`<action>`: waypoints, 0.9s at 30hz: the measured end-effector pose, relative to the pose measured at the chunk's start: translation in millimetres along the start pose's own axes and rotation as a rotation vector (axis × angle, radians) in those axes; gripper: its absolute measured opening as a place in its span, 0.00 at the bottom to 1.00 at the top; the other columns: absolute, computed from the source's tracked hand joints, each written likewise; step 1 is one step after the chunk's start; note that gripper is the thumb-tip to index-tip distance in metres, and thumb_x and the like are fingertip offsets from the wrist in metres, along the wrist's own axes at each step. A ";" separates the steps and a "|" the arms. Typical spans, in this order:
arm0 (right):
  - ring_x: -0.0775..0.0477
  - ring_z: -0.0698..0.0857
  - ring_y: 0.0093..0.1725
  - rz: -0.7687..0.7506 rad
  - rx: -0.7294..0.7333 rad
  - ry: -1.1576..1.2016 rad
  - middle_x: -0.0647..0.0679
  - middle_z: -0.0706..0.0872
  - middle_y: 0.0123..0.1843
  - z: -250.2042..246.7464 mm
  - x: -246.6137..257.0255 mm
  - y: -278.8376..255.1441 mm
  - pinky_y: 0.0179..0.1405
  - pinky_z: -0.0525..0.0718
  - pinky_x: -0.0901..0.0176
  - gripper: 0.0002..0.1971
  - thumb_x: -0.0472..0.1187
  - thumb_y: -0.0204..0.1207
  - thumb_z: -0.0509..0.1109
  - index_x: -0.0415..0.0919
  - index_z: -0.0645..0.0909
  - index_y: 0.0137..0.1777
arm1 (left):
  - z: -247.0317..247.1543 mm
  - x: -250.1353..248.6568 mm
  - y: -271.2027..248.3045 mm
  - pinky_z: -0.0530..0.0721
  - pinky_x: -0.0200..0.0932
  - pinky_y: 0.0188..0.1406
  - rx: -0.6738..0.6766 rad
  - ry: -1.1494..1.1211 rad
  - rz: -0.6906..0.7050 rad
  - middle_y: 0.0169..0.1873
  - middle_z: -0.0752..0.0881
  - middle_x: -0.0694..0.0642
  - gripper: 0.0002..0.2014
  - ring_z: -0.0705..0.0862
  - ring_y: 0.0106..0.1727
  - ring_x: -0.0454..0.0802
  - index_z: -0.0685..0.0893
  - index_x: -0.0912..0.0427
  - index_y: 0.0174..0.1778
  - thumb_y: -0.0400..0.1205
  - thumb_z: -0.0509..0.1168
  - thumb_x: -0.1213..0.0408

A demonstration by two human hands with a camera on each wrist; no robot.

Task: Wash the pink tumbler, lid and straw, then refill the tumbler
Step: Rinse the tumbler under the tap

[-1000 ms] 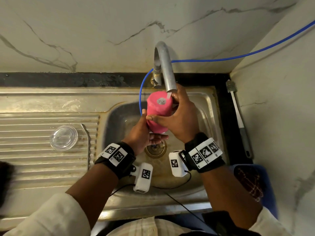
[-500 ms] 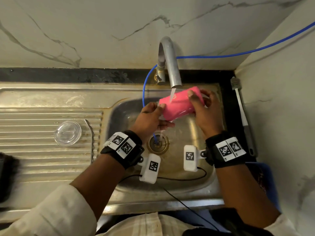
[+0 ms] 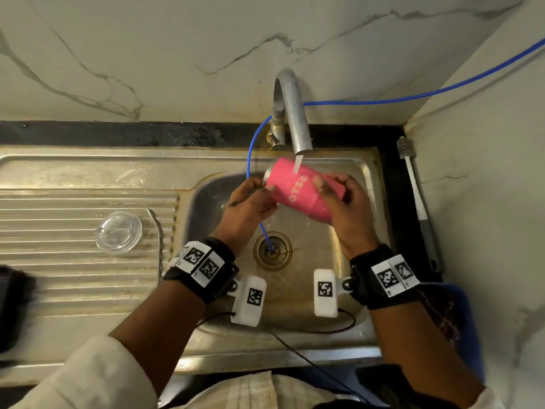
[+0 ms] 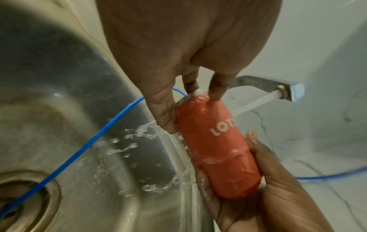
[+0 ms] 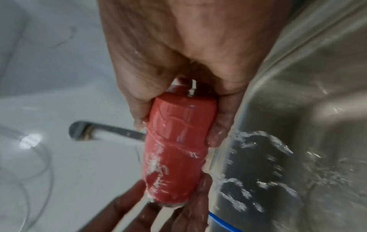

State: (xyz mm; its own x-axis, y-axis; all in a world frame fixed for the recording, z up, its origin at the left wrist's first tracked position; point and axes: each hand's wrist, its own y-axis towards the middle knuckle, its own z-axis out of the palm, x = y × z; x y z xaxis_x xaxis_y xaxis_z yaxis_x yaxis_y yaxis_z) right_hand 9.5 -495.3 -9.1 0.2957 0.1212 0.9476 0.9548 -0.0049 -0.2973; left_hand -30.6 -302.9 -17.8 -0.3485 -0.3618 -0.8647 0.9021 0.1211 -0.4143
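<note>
The pink tumbler (image 3: 295, 187) lies sideways over the sink basin, under the tap's running stream (image 3: 298, 165). Water runs off its wet wall (image 4: 214, 149) (image 5: 174, 149). My left hand (image 3: 253, 196) pinches its open metal rim end, thumb and fingers on either side. My right hand (image 3: 336, 196) wraps round the base end, thumb on top. The clear lid (image 3: 118, 232) lies flat on the drainboard at the left. A thin bent metal rod (image 3: 157, 237), perhaps the straw, lies beside it at the drainboard's edge.
The curved tap (image 3: 295, 113) stands at the back of the steel sink (image 3: 365, 178). A blue tube (image 3: 250, 149) runs from the wall down into the drain (image 3: 272, 250). A long brush (image 3: 415, 202) lies on the black counter to the right. Marble walls close the back and right.
The tumbler went from standing base up under the spout to lying sideways. My hands moved apart to its two ends, and its left end has risen since half a second ago.
</note>
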 end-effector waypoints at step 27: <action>0.58 0.88 0.65 -0.419 0.098 -0.226 0.51 0.89 0.66 26.2 -5.0 -3.6 0.64 0.88 0.63 0.39 0.37 0.63 0.93 0.46 0.79 0.73 | 11.1 -8.8 -2.7 0.87 0.47 0.70 0.208 0.352 0.272 0.73 0.85 0.52 0.43 0.85 0.75 0.48 0.70 0.56 0.84 0.75 0.83 0.73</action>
State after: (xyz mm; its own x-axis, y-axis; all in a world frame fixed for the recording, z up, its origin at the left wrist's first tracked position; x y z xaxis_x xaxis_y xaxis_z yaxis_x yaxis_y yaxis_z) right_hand 3.9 -469.9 -15.8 -0.1384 0.3054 0.9421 0.9795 0.1827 0.0847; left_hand -27.2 -310.4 -6.0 -0.1256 -0.0035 -0.9921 0.9916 -0.0322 -0.1254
